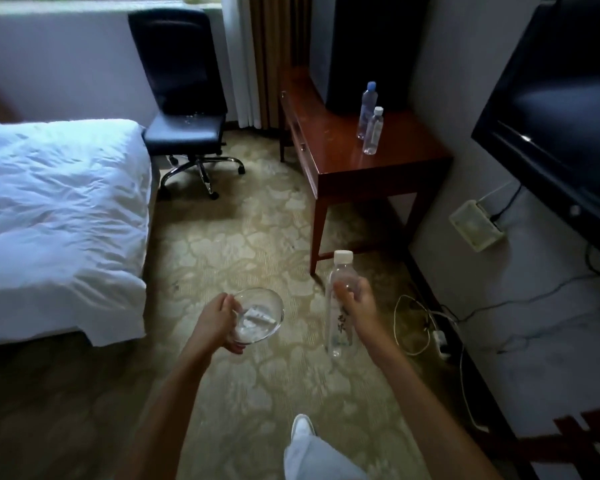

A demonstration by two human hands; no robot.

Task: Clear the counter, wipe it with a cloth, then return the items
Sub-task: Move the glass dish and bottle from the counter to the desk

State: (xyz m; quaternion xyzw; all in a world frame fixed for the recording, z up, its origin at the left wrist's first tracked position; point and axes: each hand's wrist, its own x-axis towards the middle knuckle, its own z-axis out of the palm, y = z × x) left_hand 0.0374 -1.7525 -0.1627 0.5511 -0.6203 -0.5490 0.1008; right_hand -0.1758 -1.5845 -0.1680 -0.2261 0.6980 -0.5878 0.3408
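The bed (pixel 59 216) fills the left of the frame; the worktop (pixel 357 157) at upper right carries two bottles (pixel 370 119). At lower centre the right hand (pixel 359 303) wraps a clear bottle (pixel 340 306) at mid-body: it looks light, slick and squeezable, so a waist grip suits. The left hand (pixel 222 320) holds a glass bowl (pixel 260 315) by the rim, thumb inside; the bowl is rigid and breakable, and white crumpled stuff lies in it.

Bare forearms, white trousers (pixel 312 459), white shoe (pixel 302 426).
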